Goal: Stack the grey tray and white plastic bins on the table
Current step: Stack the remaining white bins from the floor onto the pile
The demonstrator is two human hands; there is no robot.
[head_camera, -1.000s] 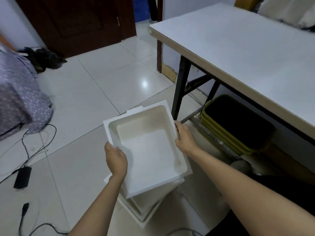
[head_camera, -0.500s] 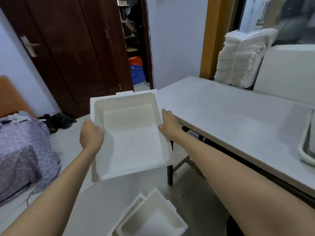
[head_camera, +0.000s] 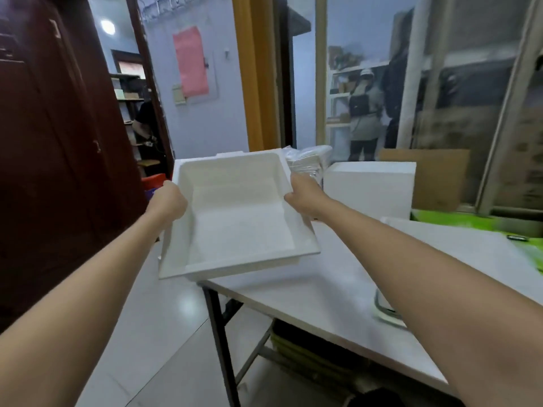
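A shallow white plastic bin (head_camera: 235, 218), empty and open side up, is tilted above the table's (head_camera: 323, 277) near corner.

A white table (head_camera: 338, 277) carries a white box (head_camera: 370, 189) and stacked plastic (head_camera: 308, 161).

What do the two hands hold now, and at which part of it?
Both hold one white bin: the left hand grips its left rim, the right hand grips its right rim.
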